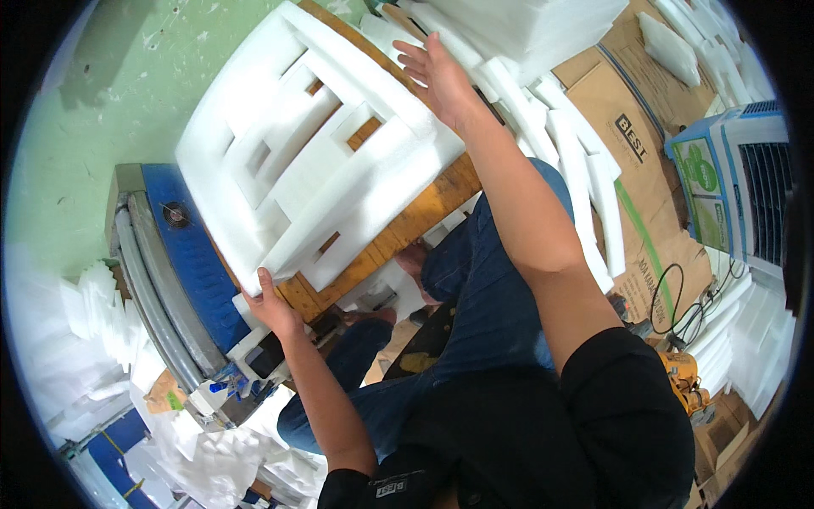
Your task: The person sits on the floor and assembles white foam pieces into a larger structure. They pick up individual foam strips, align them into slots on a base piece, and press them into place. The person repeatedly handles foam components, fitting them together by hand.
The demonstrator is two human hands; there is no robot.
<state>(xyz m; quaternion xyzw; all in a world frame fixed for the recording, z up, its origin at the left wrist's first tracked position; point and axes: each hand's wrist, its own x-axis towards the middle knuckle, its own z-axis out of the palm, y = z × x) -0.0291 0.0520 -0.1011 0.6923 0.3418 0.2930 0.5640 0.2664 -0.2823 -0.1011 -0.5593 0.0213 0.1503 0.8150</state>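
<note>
A large white foam packing insert (pixel 242 93) with rectangular cut-outs lies on a small wooden table (pixel 415 210) in front of me. Brown wood shows through several of its openings. At the near left corner, my left hand (pixel 275 310) pinches a long foam strip along the insert's edge, thumb on top and the other fingers hidden beneath. My right hand (pixel 439 83) is open beyond the insert's right edge, fingers stretched out, with nothing visible in it. Whether it touches the foam I cannot tell.
Left of the table stands a blue machine (pixel 182 242) with grey rollers. White foam strips (pixel 585 182) pile up at the right beside flattened cardboard (pixel 627 153) and a white-and-blue air cooler (pixel 721 178). Foam scraps (pixel 102 314) heap at far left. A black cable (pixel 670 310) loops at right.
</note>
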